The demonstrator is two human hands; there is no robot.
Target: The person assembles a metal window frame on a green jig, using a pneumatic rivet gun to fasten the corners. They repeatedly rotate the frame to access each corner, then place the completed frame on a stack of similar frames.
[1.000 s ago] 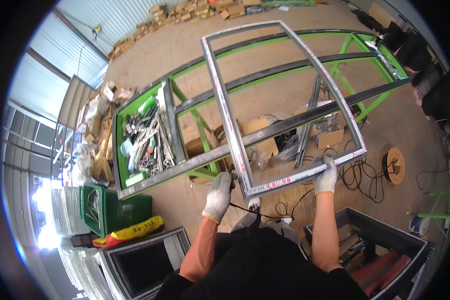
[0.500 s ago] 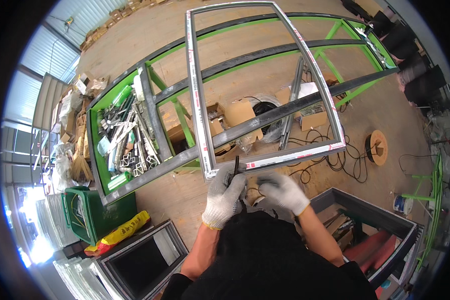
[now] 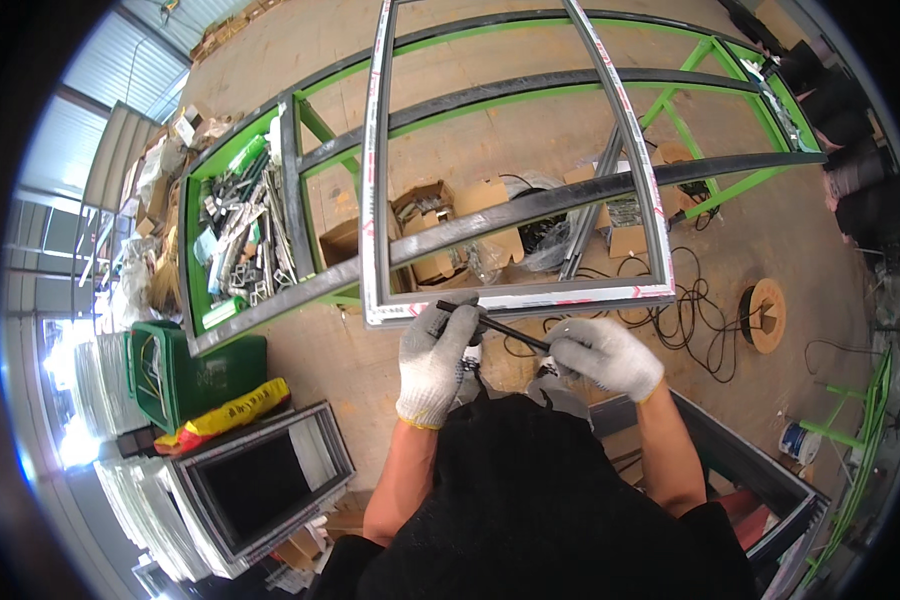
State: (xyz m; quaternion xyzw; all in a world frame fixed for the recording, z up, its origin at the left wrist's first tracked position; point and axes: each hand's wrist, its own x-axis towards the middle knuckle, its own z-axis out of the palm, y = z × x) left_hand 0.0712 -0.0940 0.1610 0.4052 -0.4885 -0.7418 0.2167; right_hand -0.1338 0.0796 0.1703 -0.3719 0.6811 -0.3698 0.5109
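From left to right: the dark green plastic bin [image 3: 220, 380] stood on the floor, and beyond it jumbled grey metal pieces [image 3: 255, 225] lay in the left end of the long, green-framed counter with dark bars [image 3: 270, 312]. At centre, the large rectangular frame of grey-and-white profile [image 3: 570, 298] rested across those bars, its near rail overhanging toward me. My left hand [image 3: 435, 360], in a pale knit glove, was closed on one end of the slender, straight black piece [image 3: 510, 332], close by the near rail; contact with the rail could not be made out. The piece, of uncertain material, spanned the gap between my hands, and my gloved right hand [image 3: 610, 358] pinched its other end, fingers narrow. At far right lay the round wooden spool [image 3: 767, 316]. I judged the step to be two-handed handling of the piece; the next move seemed to call for a steady left grip and a controlled right one.
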